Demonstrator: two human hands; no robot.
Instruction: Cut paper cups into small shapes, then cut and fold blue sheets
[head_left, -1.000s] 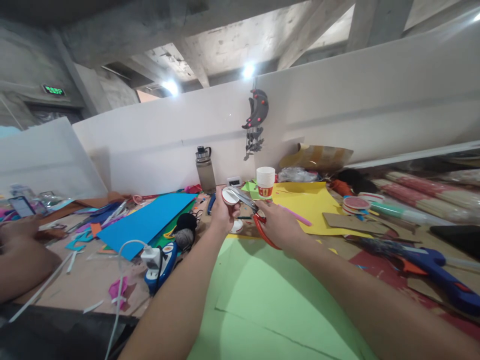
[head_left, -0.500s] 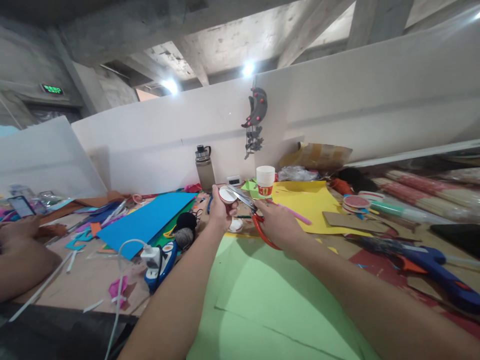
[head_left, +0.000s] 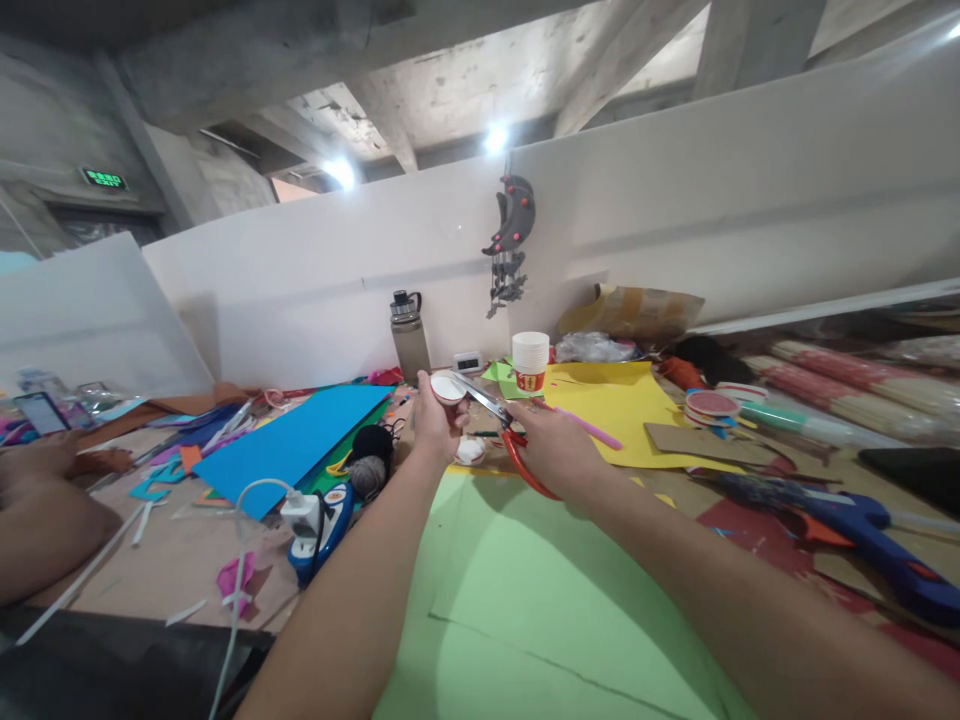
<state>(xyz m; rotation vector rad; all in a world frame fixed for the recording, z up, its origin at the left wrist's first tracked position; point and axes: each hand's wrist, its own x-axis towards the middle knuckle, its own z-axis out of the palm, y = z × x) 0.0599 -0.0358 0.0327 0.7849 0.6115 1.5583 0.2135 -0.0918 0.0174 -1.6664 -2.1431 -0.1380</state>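
My left hand (head_left: 437, 423) is closed round a small round white paper cup piece (head_left: 448, 388) with a red edge, its pale inside tilted up. In my right hand (head_left: 551, 440) are orange-handled scissors (head_left: 517, 462). Their metal blades point left and reach the rim of the cup piece; whether they are cutting into it I cannot tell. Below the hands a white round scrap (head_left: 471, 451) lies at the far edge of the light green paper (head_left: 555, 590). A stack of white and red paper cups (head_left: 531, 362) stands just beyond my right hand.
Blue paper (head_left: 300, 440), yarn balls (head_left: 371, 460) and a power strip (head_left: 322, 535) lie on the left. To the right are yellow paper (head_left: 622, 400) and a blue glue gun (head_left: 862, 530). A bottle (head_left: 410, 338) stands behind. Another person's arm (head_left: 45, 510) rests at far left.
The cup piece in my left hand has shifted slightly left and turned a little. The scissors stay at its rim, with my right hand nearly in the same place.
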